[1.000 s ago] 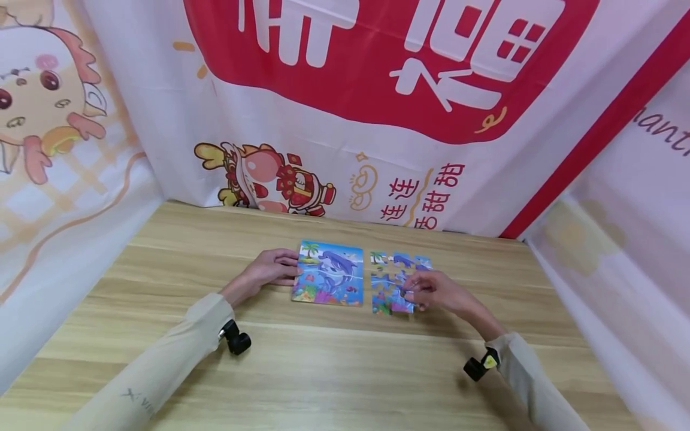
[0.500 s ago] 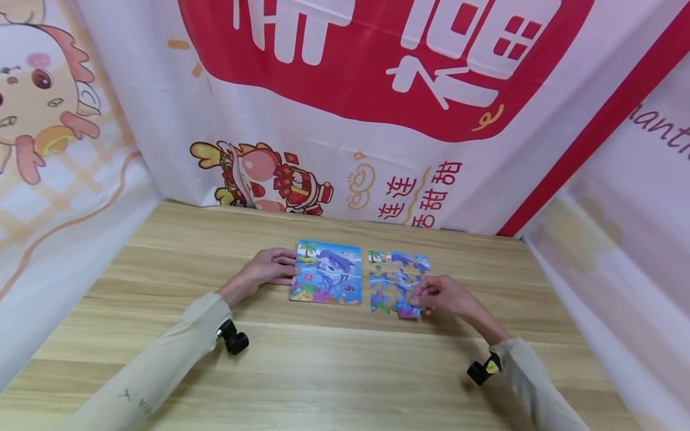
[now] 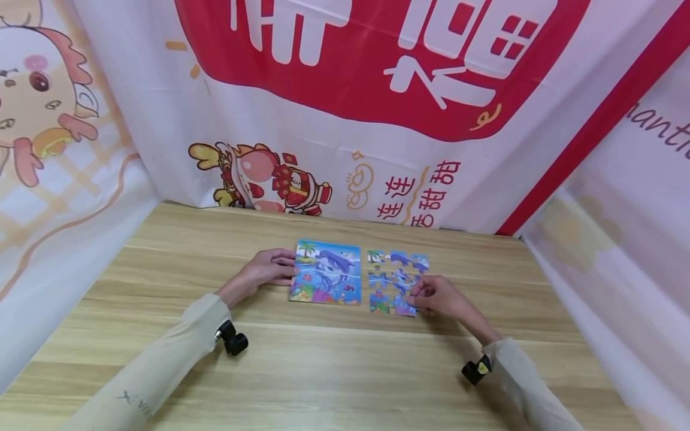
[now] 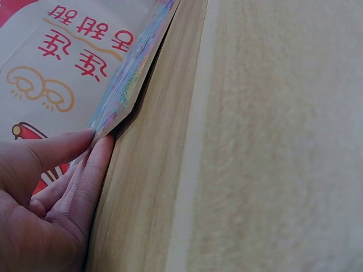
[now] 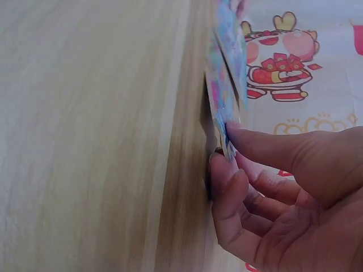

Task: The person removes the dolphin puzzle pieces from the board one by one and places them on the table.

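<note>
A square picture board (image 3: 326, 272) with a dolphin scene lies on the table in the head view. My left hand (image 3: 268, 268) pinches its left edge between thumb and fingers; in the left wrist view the board's edge (image 4: 129, 85) is tipped slightly off the wood. To the board's right, several jigsaw pieces (image 3: 379, 279) form a loose grid with gaps. My right hand (image 3: 443, 294) pinches a purple-and-blue jigsaw piece (image 3: 404, 306) in the bottom row, beside the coral corner piece (image 3: 380, 304). Thumb and index grip this piece (image 5: 219, 99) by its edge in the right wrist view.
The wooden table (image 3: 323, 371) extends in front of both hands. A printed cloth (image 3: 345, 143) hangs along its back edge, with more cloth (image 3: 620, 239) on the right side and on the left. A small black camera sits on each wrist.
My right hand has brought its jigsaw piece down to the bottom row, first toward the right and then slightly left, close to the corner piece. The left hand stays on the board.
</note>
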A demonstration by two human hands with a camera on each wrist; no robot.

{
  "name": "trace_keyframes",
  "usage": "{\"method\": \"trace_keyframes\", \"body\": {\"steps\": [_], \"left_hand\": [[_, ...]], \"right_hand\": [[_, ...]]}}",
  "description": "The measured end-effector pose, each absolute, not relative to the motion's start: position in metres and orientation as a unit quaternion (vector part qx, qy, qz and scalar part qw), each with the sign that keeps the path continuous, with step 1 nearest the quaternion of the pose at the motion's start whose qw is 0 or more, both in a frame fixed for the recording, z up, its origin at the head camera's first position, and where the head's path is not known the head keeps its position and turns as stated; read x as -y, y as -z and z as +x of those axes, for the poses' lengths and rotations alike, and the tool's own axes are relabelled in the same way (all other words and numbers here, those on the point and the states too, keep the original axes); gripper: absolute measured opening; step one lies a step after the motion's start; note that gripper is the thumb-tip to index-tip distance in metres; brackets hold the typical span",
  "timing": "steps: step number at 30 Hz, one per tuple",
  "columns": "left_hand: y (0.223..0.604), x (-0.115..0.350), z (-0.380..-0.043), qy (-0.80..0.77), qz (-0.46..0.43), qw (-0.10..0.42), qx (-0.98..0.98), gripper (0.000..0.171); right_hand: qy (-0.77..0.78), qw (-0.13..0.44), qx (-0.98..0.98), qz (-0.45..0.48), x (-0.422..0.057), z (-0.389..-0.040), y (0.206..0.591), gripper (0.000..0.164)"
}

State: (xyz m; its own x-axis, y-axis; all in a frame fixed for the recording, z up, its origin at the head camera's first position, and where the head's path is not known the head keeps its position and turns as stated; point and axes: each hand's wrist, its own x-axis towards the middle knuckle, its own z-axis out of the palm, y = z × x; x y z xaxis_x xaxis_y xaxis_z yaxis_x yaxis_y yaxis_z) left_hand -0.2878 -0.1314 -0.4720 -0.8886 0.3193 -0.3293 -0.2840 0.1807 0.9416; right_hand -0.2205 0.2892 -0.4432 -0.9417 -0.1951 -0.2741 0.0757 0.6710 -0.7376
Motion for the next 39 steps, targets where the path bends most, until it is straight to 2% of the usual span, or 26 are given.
{"method": "trace_keyframes", "body": {"steps": [11, 18, 33, 39], "left_hand": [[0.472, 0.135, -0.288, -0.638, 0.010, 0.234, -0.734, 0.059], [0.469, 0.135, -0.287, -0.638, 0.004, 0.236, -0.733, 0.059], [0.473, 0.133, -0.287, -0.640, 0.003, 0.239, -0.730, 0.058], [0.472, 0.130, -0.288, -0.640, 0.003, 0.237, -0.731, 0.059]], "right_hand": [[0.351, 0.145, -0.923, -0.054, -0.283, -0.227, 0.441, 0.012], [0.334, 0.140, -0.931, -0.033, -0.279, -0.229, 0.445, 0.012], [0.336, 0.121, -0.934, -0.028, -0.279, -0.227, 0.441, 0.012], [0.358, 0.109, -0.927, -0.033, -0.273, -0.227, 0.435, 0.007]]}}
